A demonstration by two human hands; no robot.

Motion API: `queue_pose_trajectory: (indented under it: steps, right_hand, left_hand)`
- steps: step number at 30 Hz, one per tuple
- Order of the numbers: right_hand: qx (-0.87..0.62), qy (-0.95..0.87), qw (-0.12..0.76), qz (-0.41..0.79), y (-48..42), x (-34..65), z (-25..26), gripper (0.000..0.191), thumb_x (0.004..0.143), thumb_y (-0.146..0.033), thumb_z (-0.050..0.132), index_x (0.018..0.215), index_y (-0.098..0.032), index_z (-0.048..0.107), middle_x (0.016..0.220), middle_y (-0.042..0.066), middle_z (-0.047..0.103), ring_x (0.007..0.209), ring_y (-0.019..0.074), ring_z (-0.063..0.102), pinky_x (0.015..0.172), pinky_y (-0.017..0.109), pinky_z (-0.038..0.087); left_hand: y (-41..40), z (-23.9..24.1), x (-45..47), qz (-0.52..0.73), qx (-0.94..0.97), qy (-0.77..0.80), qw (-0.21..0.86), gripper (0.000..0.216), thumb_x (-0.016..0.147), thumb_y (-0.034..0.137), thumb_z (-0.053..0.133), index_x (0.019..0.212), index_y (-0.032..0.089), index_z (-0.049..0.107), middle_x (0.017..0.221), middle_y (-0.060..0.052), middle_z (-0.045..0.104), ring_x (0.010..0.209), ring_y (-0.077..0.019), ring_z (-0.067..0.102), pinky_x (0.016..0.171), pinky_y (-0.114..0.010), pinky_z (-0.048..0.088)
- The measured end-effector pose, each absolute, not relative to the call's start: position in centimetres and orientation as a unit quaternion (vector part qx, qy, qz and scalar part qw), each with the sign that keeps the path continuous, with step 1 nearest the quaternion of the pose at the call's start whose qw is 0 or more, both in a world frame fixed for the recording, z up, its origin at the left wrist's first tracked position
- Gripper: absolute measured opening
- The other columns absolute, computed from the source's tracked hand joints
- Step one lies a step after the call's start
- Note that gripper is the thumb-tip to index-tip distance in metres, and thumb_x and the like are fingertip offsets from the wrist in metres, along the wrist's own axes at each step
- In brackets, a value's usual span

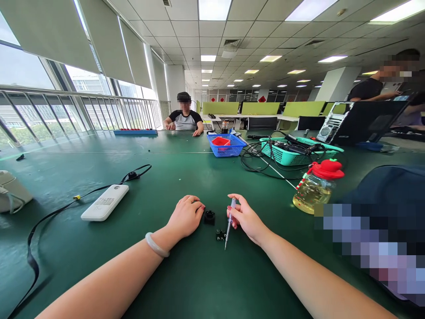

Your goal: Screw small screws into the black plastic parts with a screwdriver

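Observation:
My right hand (pixel 245 217) grips a screwdriver (pixel 230 223) with a clear handle, its thin metal shaft slanting down to a tip close to the green table (pixel 186 283). Beside that shaft lies a small black part (pixel 220 235) with shiny metal bits. A squarish black piece (pixel 209 217) with a round top sits just beyond it, by the fingertips of my left hand (pixel 187 216). That hand rests palm down on the table, fingers loosely bent and holding nothing. Whether its thumb touches the squarish piece, I cannot tell.
To the left are a white power bank (pixel 105 203) and a black strap (pixel 33 248). A red-lidded bottle (pixel 315 188) stands at right, near a dark bag (pixel 392 190). Farther back are a blue basket (pixel 227 149), a teal basket (pixel 288 158) with cables, and a seated person (pixel 184 117).

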State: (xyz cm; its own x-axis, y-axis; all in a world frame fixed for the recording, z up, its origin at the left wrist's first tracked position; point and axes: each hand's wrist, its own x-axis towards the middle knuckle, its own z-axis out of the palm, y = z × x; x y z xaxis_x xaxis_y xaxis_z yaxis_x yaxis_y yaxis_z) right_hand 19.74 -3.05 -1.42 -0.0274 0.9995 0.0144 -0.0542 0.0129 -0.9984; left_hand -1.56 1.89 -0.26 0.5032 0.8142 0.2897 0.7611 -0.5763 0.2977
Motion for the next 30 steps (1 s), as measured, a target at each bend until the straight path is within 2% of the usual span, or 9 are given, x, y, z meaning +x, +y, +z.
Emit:
queue_pose_trajectory:
  steps: [3,5,7,10,13,18,21,25,30]
  right_hand:
    - [-0.481,-0.488,0.521,0.509,-2.9,19.7,-1.7,0.056,0.075,-0.045,0.065,0.120,-0.024,0.040,0.068,-0.008,0.054,0.047,0.0094,0.045,0.049,0.027,0.040]
    - [-0.482,-0.482,0.531,0.503,-2.7,19.6,-1.8,0.057,0.074,-0.046,0.065,0.120,-0.024,0.040,0.067,-0.008,0.054,0.046,0.0095,0.046,0.049,0.027,0.040]
    - [-0.482,-0.475,0.542,0.499,-2.6,19.5,-1.9,0.057,0.073,-0.046,0.065,0.119,-0.024,0.039,0.067,-0.008,0.055,0.047,0.0098,0.047,0.049,0.027,0.041]
    - [-0.479,-0.458,0.555,0.503,-2.6,19.5,-1.8,0.056,0.072,-0.044,0.066,0.117,-0.024,0.040,0.066,-0.008,0.055,0.046,0.0099,0.047,0.048,0.026,0.040]
    - [-0.472,-0.449,0.545,0.528,-2.7,19.8,-1.5,0.050,0.071,-0.038,0.064,0.114,-0.024,0.043,0.062,-0.009,0.052,0.043,0.0085,0.041,0.044,0.023,0.035]
    - [-0.453,-0.464,0.518,0.557,-2.7,20.1,-1.2,0.044,0.072,-0.035,0.061,0.112,-0.023,0.047,0.059,-0.008,0.052,0.041,0.0079,0.036,0.040,0.021,0.028]
    - [-0.438,-0.490,0.521,0.545,-2.6,20.1,-1.3,0.044,0.073,-0.034,0.059,0.114,-0.023,0.047,0.058,-0.008,0.052,0.042,0.0083,0.036,0.041,0.021,0.028]
    - [-0.431,-0.526,0.517,0.520,-2.4,19.9,-1.6,0.043,0.073,-0.033,0.059,0.114,-0.023,0.049,0.057,-0.009,0.051,0.043,0.0088,0.036,0.043,0.022,0.030]
    - [-0.426,-0.488,0.555,0.522,-1.9,19.9,-1.6,0.045,0.070,-0.033,0.059,0.113,-0.022,0.049,0.057,-0.008,0.050,0.044,0.0099,0.038,0.042,0.021,0.028]
  left_hand:
    - [1.9,-0.1,-1.6,0.193,0.886,0.397,0.141,0.040,0.099,0.032,0.033,0.120,0.021,0.065,0.128,-0.007,0.062,0.121,-0.0216,0.054,0.109,-0.040,0.041]
    - [1.6,0.0,-1.6,0.172,0.905,0.350,0.169,0.041,0.100,0.034,0.034,0.132,0.023,0.055,0.135,-0.006,0.059,0.127,-0.0213,0.050,0.111,-0.041,0.039]
    - [1.1,0.3,-1.5,0.152,0.921,0.317,0.169,0.042,0.099,0.035,0.036,0.136,0.023,0.051,0.137,-0.006,0.058,0.130,-0.0227,0.048,0.112,-0.043,0.038]
    - [0.3,0.6,-1.3,0.152,0.932,0.291,0.151,0.042,0.098,0.038,0.041,0.135,0.023,0.052,0.134,-0.008,0.059,0.125,-0.0242,0.051,0.109,-0.043,0.040]
    - [-0.3,0.6,-1.0,0.156,0.941,0.270,0.134,0.046,0.094,0.047,0.048,0.134,0.026,0.053,0.134,-0.009,0.058,0.124,-0.0263,0.052,0.108,-0.044,0.040]
    - [-0.8,0.4,-1.0,0.132,0.950,0.253,0.129,0.066,0.077,0.063,0.065,0.133,0.029,0.054,0.144,-0.011,0.049,0.136,-0.0368,0.038,0.112,-0.055,0.033]
    - [-0.7,0.4,-1.1,0.124,0.953,0.243,0.133,0.058,0.076,0.055,0.071,0.127,0.031,0.058,0.145,-0.009,0.048,0.138,-0.0376,0.034,0.111,-0.056,0.032]
    - [-0.6,0.2,-1.0,0.135,0.951,0.243,0.137,0.036,0.083,0.045,0.067,0.117,0.033,0.066,0.134,-0.006,0.055,0.132,-0.0323,0.042,0.112,-0.051,0.034]
    - [-1.3,0.3,-0.7,0.141,0.946,0.266,0.118,0.034,0.084,0.044,0.064,0.115,0.032,0.067,0.127,-0.007,0.054,0.117,-0.0277,0.052,0.108,-0.048,0.037]
